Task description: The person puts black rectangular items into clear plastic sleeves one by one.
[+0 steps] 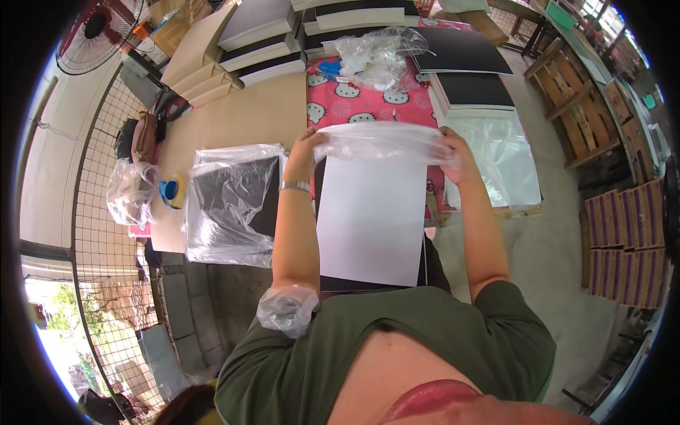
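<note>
A clear plastic bag is stretched sideways between my two hands, slightly blurred by motion. My left hand pinches its left end, and my right hand grips the right end. Below the plastic, in front of my body, lies a large white sheet, with dark edges of something black showing beside and under it. To the left rest black sheets in crinkled clear plastic. On the right is a pile under clear plastic.
Thick black-topped stacks and brown folded board fill the table's far side. Crumpled plastic lies on the pink patterned cloth. A tape roll sits at the left. Black boards stand far right, cartons beyond.
</note>
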A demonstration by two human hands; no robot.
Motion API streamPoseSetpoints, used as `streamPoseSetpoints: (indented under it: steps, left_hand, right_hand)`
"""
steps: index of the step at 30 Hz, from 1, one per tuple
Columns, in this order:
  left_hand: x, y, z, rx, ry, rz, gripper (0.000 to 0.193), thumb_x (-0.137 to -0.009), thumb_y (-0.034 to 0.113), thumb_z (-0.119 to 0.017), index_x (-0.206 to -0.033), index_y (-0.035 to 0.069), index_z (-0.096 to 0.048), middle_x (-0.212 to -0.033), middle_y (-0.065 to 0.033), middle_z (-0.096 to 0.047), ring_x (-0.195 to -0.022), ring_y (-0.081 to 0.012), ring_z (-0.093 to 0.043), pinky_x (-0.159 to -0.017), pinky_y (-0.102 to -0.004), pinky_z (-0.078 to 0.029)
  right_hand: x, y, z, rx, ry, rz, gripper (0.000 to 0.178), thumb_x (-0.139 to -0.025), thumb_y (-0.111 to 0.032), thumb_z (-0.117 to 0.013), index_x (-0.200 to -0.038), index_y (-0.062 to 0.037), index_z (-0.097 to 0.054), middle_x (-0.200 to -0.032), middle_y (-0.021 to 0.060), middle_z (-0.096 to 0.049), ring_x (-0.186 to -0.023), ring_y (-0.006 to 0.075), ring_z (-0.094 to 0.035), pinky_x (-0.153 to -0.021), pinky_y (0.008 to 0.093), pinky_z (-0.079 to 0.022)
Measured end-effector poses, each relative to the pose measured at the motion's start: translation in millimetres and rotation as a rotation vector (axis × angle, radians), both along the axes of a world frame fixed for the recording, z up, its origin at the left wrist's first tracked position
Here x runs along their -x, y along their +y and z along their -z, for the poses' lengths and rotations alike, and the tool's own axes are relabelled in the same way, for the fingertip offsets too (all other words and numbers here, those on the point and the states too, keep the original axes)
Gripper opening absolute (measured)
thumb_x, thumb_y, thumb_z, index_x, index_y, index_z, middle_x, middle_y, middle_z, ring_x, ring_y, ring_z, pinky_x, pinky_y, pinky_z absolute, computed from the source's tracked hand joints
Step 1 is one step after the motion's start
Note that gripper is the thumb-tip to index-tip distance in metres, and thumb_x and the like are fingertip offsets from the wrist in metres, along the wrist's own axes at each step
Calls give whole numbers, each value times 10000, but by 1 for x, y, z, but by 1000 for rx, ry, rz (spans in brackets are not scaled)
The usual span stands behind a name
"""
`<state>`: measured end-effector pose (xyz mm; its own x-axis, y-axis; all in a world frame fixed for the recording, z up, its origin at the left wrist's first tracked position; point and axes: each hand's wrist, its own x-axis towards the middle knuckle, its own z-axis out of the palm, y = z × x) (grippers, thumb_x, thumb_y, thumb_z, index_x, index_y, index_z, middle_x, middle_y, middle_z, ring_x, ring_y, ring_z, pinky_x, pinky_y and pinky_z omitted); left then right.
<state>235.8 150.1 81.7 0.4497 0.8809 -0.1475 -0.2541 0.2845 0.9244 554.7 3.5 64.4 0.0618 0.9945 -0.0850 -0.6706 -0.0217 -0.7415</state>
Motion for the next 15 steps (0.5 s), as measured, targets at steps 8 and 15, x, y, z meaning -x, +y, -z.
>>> streamPoseSetpoints:
  steps: [8, 15]
  left_hand:
    - [-59, 37, 33, -356, 1271, -196, 351, -789, 270, -439, -1030, 99, -629, -1070, -168, -607, -1049, -347, -539, -954, -516, -300]
    - [4, -29, -127, -470, 443, -443, 143, -785, 142, -595, -811, 5, -624, -617, -2, -528, -545, -70, -448, -483, -235, -338]
  right_hand:
    - [1, 60, 51, 361, -1637, 425, 345, -789, -195, -492, -1054, 8, -576, -834, 191, -594, -830, 374, -577, -792, 409, -456]
    - [42, -1, -144, 160, -687, 317, 219, -824, -220, -509, -859, -34, -620, -700, 13, -546, -624, 95, -487, -568, 251, -400]
